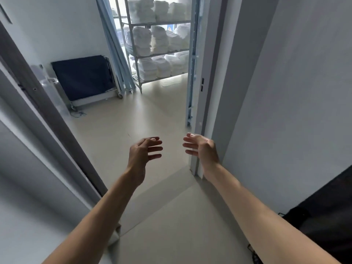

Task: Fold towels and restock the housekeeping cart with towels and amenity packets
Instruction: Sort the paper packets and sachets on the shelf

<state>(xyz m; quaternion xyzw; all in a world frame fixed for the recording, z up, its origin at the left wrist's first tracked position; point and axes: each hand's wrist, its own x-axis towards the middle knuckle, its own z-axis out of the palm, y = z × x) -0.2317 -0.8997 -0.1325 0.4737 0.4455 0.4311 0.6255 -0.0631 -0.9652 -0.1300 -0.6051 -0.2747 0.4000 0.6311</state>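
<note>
Through the doorway ahead stands a metal rack [142,54] with stacks of folded white towels [152,42] on three shelves, and a dark folded cart [83,77] leans against the wall left of it. My left hand [142,153] and right hand [202,147] hang over the floor, fingers spread and empty, well apart from the towels.

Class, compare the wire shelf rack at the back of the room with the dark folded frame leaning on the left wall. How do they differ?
The wire shelf rack stands upright; the dark folded frame leans tilted against the wall. The rack is pale metal and open; the frame is covered in dark fabric. The rack carries stacks of white towels; the frame carries nothing visible. Both stand on the floor.
</note>
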